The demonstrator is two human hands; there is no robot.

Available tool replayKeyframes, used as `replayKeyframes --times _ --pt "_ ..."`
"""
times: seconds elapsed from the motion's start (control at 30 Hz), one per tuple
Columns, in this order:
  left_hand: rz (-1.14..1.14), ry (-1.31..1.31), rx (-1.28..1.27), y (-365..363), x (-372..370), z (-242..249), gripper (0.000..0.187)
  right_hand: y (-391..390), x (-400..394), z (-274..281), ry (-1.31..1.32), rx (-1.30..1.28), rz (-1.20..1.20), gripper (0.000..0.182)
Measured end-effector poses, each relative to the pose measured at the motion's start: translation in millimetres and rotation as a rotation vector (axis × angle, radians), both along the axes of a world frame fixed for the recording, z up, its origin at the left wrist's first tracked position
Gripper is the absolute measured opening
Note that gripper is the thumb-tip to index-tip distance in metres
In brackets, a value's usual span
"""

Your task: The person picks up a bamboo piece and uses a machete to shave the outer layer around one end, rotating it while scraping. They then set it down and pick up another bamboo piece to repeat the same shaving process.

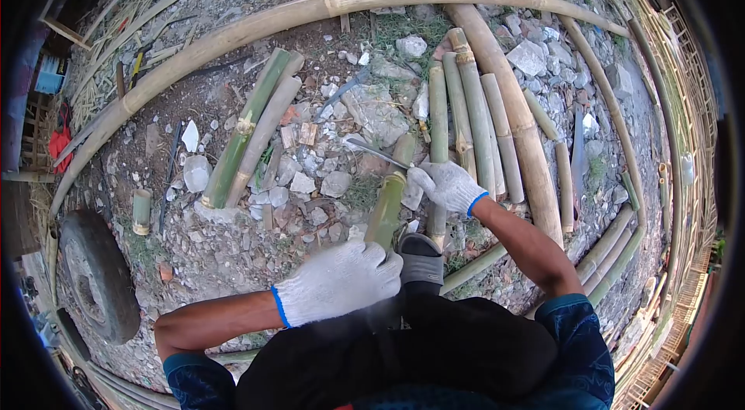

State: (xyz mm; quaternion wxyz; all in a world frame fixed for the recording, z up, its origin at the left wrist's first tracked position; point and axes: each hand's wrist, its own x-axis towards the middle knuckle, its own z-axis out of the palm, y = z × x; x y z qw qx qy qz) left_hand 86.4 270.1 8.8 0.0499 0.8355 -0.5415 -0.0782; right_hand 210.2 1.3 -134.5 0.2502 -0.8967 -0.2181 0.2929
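My left hand (339, 283), in a white knit glove with a blue cuff, is closed around the near end of a green bamboo piece (386, 212). The piece points away from me over the stony ground. In the same kind of glove, my right hand (448, 186) grips a knife (378, 152), its handle hidden in the fist. The blade reaches left across the bamboo near a node, overlapping it in this view. My sandalled foot (421, 261) is just right of the bamboo's near end.
Several cut bamboo lengths (471, 111) lie to the right, and two more (252, 127) to the left. A long curved pole (341, 0) spans the far side. A tyre (99, 276) and a short bamboo stub (141, 212) are at left, with rubble (528, 58) around.
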Motion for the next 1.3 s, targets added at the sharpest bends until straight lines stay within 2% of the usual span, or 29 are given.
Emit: replayKeyframes --times 0.1,0.2,0.23,0.33,0.53,0.67,0.77,0.87,0.9,1.0,1.03,1.07,1.13,1.23,1.3 --pt "0.248 0.056 -0.120 11 -2 9 0.045 7 -9 16 0.028 0.025 -0.010 0.065" --pt "0.872 0.367 -0.621 13 -30 -23 0.062 14 -14 16 0.042 0.108 -0.132 0.066" --pt "1.013 0.471 -0.718 12 -33 -29 0.065 14 -17 10 0.037 0.089 -0.135 0.065" --pt "1.154 0.541 -1.095 -3 -30 -44 0.055 20 -21 5 0.037 0.059 -0.138 0.063" --pt "0.865 0.297 -0.926 25 -35 -11 0.047 37 -27 52 0.038 0.137 -0.052 0.054" --pt "0.733 0.262 -0.706 33 -25 -6 0.037 44 -21 47 0.066 0.186 -0.105 0.053" --pt "0.651 0.243 -0.655 32 -9 -16 0.030 51 -9 44 0.056 0.129 -0.086 0.051" --pt "0.614 0.223 -0.657 31 -4 -13 0.030 52 -20 54 -0.059 0.169 -0.004 0.045" --pt "0.611 0.226 -0.637 31 -6 -12 0.030 51 -24 61 -0.097 0.188 0.099 0.046" --pt "0.573 0.217 -0.582 34 -2 -8 0.030 50 -20 52 -0.152 0.220 0.105 0.048" --pt "0.562 0.216 -0.562 35 -1 -7 0.029 51 -7 47 -0.004 0.149 -0.031 0.050" --pt "0.551 0.214 -0.541 36 -1 -6 0.029 45 8 22 0.158 0.246 -0.076 0.052" --pt "0.575 0.208 -0.593 38 2 -9 0.027 52 8 32 -0.006 0.155 0.016 0.054" --pt "0.576 0.213 -0.593 41 2 -10 0.026 55 -14 57 -0.145 0.181 0.174 0.055" --pt "0.556 0.219 -0.556 40 -1 -8 0.025 53 -8 38 -0.086 0.177 0.059 0.055"
